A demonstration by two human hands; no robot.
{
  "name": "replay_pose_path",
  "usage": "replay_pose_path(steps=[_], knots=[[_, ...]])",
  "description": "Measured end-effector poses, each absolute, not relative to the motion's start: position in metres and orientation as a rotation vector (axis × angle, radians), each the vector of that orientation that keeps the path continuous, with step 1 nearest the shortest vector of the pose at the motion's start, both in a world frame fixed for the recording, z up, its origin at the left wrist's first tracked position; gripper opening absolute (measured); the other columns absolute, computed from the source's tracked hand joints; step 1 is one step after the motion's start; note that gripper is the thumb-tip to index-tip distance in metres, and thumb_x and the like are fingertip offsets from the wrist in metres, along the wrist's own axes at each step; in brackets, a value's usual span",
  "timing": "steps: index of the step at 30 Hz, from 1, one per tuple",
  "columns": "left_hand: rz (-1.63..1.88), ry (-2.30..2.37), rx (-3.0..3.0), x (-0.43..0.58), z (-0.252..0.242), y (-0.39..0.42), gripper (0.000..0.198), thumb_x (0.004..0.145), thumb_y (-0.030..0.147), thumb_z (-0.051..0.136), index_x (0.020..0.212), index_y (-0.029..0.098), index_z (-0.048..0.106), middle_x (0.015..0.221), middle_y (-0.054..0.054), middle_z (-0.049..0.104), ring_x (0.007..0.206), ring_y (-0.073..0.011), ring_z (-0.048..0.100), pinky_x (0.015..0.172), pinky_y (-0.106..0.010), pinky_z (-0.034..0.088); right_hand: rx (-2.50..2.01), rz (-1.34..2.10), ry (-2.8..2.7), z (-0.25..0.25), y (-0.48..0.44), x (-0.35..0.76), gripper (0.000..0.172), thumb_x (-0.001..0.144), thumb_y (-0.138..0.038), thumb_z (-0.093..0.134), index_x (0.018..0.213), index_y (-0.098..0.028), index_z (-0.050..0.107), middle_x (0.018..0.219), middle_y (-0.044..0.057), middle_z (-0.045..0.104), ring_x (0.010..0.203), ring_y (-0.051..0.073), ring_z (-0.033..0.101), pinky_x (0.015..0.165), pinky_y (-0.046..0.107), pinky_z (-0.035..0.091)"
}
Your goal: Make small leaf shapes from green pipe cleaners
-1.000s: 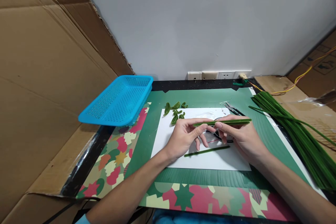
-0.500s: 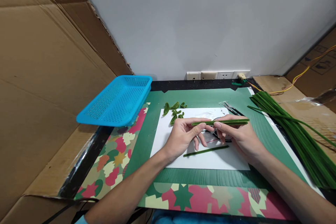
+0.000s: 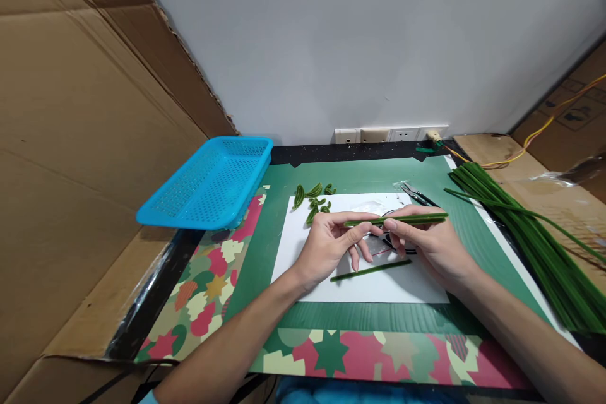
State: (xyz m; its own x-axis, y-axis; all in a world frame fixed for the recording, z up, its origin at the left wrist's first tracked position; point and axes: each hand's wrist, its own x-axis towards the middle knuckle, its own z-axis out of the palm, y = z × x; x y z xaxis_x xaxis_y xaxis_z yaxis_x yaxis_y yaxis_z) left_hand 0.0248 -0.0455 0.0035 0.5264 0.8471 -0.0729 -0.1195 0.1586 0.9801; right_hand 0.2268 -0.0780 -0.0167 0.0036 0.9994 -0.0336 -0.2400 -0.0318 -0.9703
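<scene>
The grip of the left hand and that of the right hand both pinch a thin bunch of fuzzy dark-green strips, thumbs against fingers, above the white rectangular sheet of paper. The bunch runs nearly level from one hand to the other; at least two strips show, but the exact count is unclear. For good handling, a light pinch seems best, so the pile is not crushed, with the strips lying side by side, their ends flush, and the two hands steady at one height.

On the near half of the sheet lies a single short green fuzzy strip, apart from both hands. A clear plastic bag with a red line rests on the sheet, partly hidden by the fingers. Curled, striped green pieces sit around the sheet's far left corner, some on it, some just beyond. Near its far right corner is a black-handled metal cutting tool, partly covered. Well right of the sheet lies a thick bundle of long green fuzzy stems; left of it stands a bright blue perforated plastic basket.
</scene>
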Motion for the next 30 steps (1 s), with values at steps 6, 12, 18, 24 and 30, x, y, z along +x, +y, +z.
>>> replay_pose_path(steps=[6, 12, 18, 24, 30], knots=[[0.784, 0.778, 1.211, 0.025, 0.006, -0.046, 0.042, 0.09, 0.041, 0.08, 0.121, 0.012, 0.08, 0.102, -0.017, 0.081, 0.055, -0.0149, 0.071, 0.043, -0.022, 0.054, -1.072, 1.333, -1.05, -0.016, -0.078, 0.226, 0.029, 0.079, -0.046, 0.089, 0.083, -0.019, 0.08, 0.062, 0.002, 0.067, 0.052, 0.015, 0.058, 0.044, 0.025, 0.047], [0.829, 0.805, 1.119, 0.023, 0.006, -0.044, 0.045, 0.088, 0.042, 0.081, 0.12, 0.011, 0.079, 0.1, -0.016, 0.08, 0.054, -0.0126, 0.068, 0.041, -0.021, 0.051, -1.162, 0.439, -1.42, -0.011, -0.076, 0.238, 0.069, 0.082, -0.035, 0.089, 0.143, -0.028, 0.059, 0.121, 0.01, 0.07, 0.078, 0.02, 0.07, 0.063, 0.033, 0.064], [0.825, 0.793, 1.038, 0.02, 0.009, -0.04, 0.037, 0.09, 0.036, 0.08, 0.116, 0.01, 0.079, 0.103, -0.015, 0.079, 0.054, -0.0095, 0.065, 0.041, -0.019, 0.049, -1.015, -0.434, -1.757, -0.016, -0.071, 0.255, 0.059, 0.088, -0.015, 0.082, 0.141, -0.034, 0.063, 0.122, 0.011, 0.063, 0.106, 0.027, 0.069, 0.091, 0.044, 0.063], [0.797, 0.801, 1.006, 0.02, 0.009, -0.04, 0.035, 0.09, 0.035, 0.08, 0.115, 0.01, 0.078, 0.098, -0.012, 0.078, 0.055, -0.0097, 0.066, 0.042, -0.018, 0.049, -1.012, -0.349, -1.747, -0.018, -0.072, 0.251, 0.053, 0.091, -0.013, 0.077, 0.139, -0.032, 0.065, 0.112, 0.009, 0.065, 0.095, 0.024, 0.069, 0.081, 0.041, 0.061], [0.805, 0.808, 1.012, 0.019, 0.007, -0.04, 0.031, 0.092, 0.036, 0.078, 0.106, 0.009, 0.079, 0.105, -0.014, 0.078, 0.056, -0.008, 0.064, 0.043, -0.017, 0.048, -1.023, -0.308, -1.706, -0.016, -0.071, 0.251, 0.041, 0.09, -0.014, 0.08, 0.127, -0.029, 0.07, 0.103, 0.008, 0.067, 0.089, 0.024, 0.068, 0.078, 0.04, 0.059]])
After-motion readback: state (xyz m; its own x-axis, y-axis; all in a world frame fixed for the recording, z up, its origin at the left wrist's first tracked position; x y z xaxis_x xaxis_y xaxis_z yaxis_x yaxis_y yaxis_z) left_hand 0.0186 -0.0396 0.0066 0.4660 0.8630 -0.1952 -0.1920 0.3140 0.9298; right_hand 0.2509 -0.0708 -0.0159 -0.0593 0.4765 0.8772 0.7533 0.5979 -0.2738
